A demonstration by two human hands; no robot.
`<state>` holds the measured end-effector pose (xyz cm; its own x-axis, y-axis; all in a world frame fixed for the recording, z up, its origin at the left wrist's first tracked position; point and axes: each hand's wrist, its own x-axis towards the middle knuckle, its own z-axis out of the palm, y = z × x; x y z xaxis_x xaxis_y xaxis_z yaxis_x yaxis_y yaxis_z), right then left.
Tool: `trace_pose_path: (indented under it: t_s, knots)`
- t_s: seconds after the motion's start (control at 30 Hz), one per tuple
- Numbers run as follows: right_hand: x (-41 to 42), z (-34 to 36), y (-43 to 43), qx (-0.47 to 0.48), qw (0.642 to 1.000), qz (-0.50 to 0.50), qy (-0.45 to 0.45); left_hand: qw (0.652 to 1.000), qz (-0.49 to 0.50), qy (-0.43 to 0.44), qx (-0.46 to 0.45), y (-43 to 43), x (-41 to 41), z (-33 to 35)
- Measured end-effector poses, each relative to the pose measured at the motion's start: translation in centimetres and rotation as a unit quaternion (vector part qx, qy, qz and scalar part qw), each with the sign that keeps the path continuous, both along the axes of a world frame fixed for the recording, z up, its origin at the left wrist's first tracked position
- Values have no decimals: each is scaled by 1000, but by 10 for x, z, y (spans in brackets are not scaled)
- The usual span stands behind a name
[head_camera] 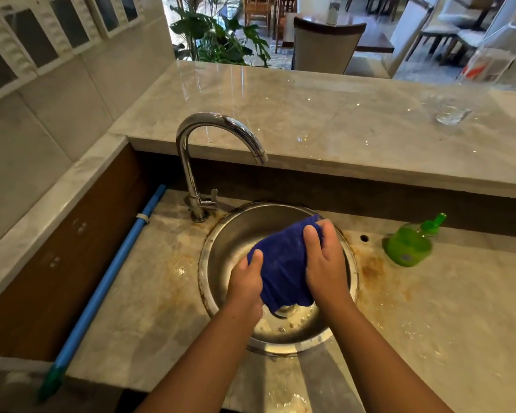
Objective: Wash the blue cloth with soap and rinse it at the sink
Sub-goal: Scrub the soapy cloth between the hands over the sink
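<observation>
Here, the left hand [246,283] and right hand [325,263] both grip the blue cloth [283,269] above the sink [233,234].

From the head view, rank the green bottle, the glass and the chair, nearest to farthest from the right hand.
1. Green bottle, on the sink counter just right of the right hand, which grips the cloth.
2. Glass, on the raised counter, far right.
3. Chair, beyond that counter, in the dining room.

Tiled wall [72,84] left; marble ledge [310,114] ahead; beyond, leafy plant [221,34], dining chair [325,46], wooden table [374,37], daylight.
</observation>
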<state>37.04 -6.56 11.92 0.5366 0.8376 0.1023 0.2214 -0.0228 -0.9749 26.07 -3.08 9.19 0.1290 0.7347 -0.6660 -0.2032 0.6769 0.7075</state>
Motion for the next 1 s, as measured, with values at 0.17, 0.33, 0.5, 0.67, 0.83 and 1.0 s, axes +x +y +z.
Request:
trace_pose_path:
  t_s: [0.17,0.33,0.5,0.67,0.83,1.0]
  knots:
    - [10,0,-3,-14,998,-24,-48,989,3,115,96,4,7,11]
    - [32,-15,-1,-60,980,-59,-181,985,-42,23,167,13,1,22]
    - [9,-1,1,-2,953,-55,-296,967,-3,113,226,12,8,19]
    - [-36,4,0,35,974,6,-222,994,-11,-94,45,1,20,28]
    - [-8,1,18,-10,997,-7,-70,985,-26,-72,153,-4,21,32]
    - [-29,-9,3,-24,987,33,-153,990,-8,-62,123,12,21,31]
